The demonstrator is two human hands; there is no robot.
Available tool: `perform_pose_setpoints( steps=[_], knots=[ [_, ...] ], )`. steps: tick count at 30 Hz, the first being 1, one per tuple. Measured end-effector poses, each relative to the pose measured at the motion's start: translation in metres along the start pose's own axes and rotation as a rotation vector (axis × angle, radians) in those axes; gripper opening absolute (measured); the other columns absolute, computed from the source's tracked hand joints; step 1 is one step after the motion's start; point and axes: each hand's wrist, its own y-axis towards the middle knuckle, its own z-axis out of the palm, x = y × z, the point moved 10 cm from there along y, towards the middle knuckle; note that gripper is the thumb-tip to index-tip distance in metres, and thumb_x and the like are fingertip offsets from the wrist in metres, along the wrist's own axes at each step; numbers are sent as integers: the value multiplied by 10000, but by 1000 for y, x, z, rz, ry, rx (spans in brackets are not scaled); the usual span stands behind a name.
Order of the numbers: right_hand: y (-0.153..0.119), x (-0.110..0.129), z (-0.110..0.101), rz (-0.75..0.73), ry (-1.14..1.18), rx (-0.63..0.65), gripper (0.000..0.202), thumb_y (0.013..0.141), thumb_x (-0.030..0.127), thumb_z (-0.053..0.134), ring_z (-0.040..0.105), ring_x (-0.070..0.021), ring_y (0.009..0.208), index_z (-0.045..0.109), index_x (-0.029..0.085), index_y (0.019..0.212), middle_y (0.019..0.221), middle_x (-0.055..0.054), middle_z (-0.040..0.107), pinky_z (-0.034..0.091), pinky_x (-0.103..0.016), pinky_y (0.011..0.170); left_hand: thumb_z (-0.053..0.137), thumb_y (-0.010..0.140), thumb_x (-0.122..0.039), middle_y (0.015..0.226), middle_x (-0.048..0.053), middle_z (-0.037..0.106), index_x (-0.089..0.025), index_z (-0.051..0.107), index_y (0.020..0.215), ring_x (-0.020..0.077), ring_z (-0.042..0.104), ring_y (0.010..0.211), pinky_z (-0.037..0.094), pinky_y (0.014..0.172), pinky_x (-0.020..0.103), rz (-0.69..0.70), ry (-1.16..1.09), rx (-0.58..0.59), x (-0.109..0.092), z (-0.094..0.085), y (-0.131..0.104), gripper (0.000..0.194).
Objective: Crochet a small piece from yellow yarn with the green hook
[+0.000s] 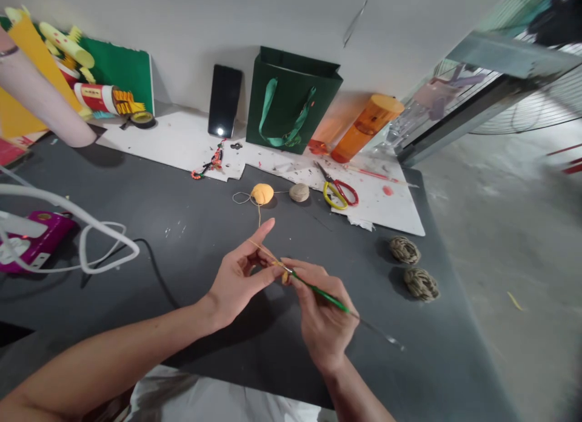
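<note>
A green gift bag [291,100] stands top centre beside a black phone [224,100] and an orange bottle [366,128]. Scissors [339,188] lie on white paper [182,143]. Two twine balls [413,267] sit right; a white cable [82,234] loops left.

2 bare forearms, no sleeves, watch or rings visible. Left hand [239,277] and right hand [324,316] ungloved, nails short and unpainted. Pale shiny garment [204,401] at bottom edge, over the lap.

No readable text
We can make out no words, brands or numbers; the markings on the red-and-white paper cylinder [96,97] are too blurred to read
</note>
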Motion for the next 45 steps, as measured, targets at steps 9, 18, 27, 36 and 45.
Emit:
perform_pose_setpoints(
  steps=[9,18,27,36,45],
  knots=[
    [1,-11,2,34,148,-25,212,884,81,740,795,-174,854,784,281,937,961,-19,842,647,-286,699,940,661,-161,671,-89,658,-273,679,1361,76,607,693,458,834,276,-234,-292,80,21,12,-1,755],
    [0,-31,8,318,459,-95,89,836,303,847,763,-143,629,762,276,840,801,16,841,588,-224,550,943,677,-178,712,-59,690,-283,704,1324,87,609,708,416,813,272,-307,-382,170,26,19,-4,697],
    [-2,-37,-1,343,388,-119,171,894,386,774,711,-147,533,658,260,891,744,16,797,588,-277,545,946,668,-172,678,-57,664,-308,739,1273,110,587,702,420,817,303,-325,-404,205,26,23,-5,654],
    [-2,-36,-5,376,317,-73,197,962,428,677,705,-170,514,556,273,963,685,32,762,566,-297,533,936,678,-185,688,-57,658,-300,736,1277,117,595,706,411,783,301,-321,-395,222,25,25,-4,642],
    [-5,-38,-11,368,224,-97,239,966,462,651,697,-165,521,524,260,964,714,21,746,540,-295,517,926,695,-190,692,-50,675,-277,750,1257,107,616,701,391,770,291,-344,-359,254,27,24,-4,595]
  ],
)
